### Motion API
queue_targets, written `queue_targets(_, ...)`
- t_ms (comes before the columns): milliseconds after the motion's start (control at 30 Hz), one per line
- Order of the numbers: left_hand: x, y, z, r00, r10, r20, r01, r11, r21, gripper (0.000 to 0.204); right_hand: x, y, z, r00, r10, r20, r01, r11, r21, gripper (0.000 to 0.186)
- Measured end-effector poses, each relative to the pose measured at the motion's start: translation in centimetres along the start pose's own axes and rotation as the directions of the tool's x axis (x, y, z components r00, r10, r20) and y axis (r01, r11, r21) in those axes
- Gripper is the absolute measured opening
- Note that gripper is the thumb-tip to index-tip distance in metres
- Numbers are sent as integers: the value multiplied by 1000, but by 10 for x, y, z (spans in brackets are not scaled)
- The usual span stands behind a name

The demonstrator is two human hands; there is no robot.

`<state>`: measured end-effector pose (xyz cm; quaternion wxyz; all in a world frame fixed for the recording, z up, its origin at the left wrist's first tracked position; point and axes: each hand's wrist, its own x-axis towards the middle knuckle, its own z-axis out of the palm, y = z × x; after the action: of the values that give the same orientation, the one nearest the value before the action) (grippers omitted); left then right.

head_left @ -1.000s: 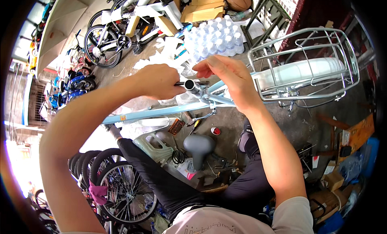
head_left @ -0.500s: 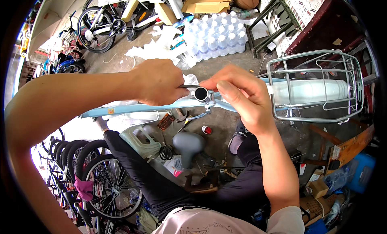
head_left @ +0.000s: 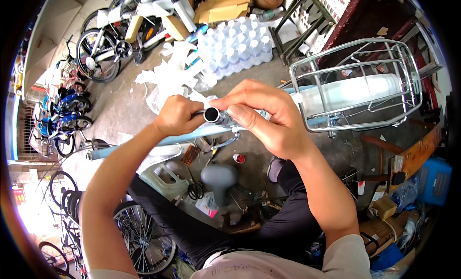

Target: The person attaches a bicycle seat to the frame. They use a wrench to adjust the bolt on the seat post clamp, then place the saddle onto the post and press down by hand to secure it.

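Between my hands is the open top of a bicycle seat tube (head_left: pixel 212 115), a dark round hole with a shiny metal rim. It belongs to a light blue bicycle frame (head_left: pixel 192 134) lying across in front of me. My left hand (head_left: pixel 176 115) is closed on a thin dark tool (head_left: pixel 198 113), whose end reaches the left side of the rim; its kind is mostly hidden by the fingers. My right hand (head_left: pixel 273 116) curls around the tube from the right, forefinger at the far rim and thumb against its side.
A chrome rear rack (head_left: pixel 357 86) sits over a white mudguard on the right. Below the frame are a grey saddle (head_left: pixel 219 179), a pale green plastic stool (head_left: pixel 165 181) and a red cap (head_left: pixel 238 158). Wrapped water bottles (head_left: pixel 235 48) stand beyond; several bicycles (head_left: pixel 98 53) are at left.
My left elbow has dropped and the forearm now rises from below, with the tool still in hand. My right thumb has moved in against the tube. The whole view has shifted.
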<state>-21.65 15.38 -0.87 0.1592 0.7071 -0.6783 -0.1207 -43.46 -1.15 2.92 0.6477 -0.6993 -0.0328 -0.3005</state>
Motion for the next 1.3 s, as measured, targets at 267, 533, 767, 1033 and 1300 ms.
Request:
queue_targets(267, -4, 22, -35, 874, -468, 128, 481, 871, -99, 38, -5, 2, -8, 986, 108, 123, -122, 986, 109, 24)
queue_targets(533, 27, 78, -91, 808, -410, 422, 240, 885, 400, 41, -3, 5, -7, 985, 141, 103, -156, 974, 161, 25)
queue_targets(767, 63, 130, -113, 713, -427, 556, -53, 758, 650, 37, -2, 4, -6, 990, 99, 104, -109, 989, 103, 24)
queue_targets(1033, 63, 112, -99, 626, -570, 531, 285, 802, 525, 45, -2, 3, -4, 997, 43, 70, -49, 995, 88, 17)
queue_targets(1300, 58, 112, -103, 600, -551, 580, 280, 824, 493, 43, 1, -1, 4, 997, 40, 71, -38, 999, -32, 24)
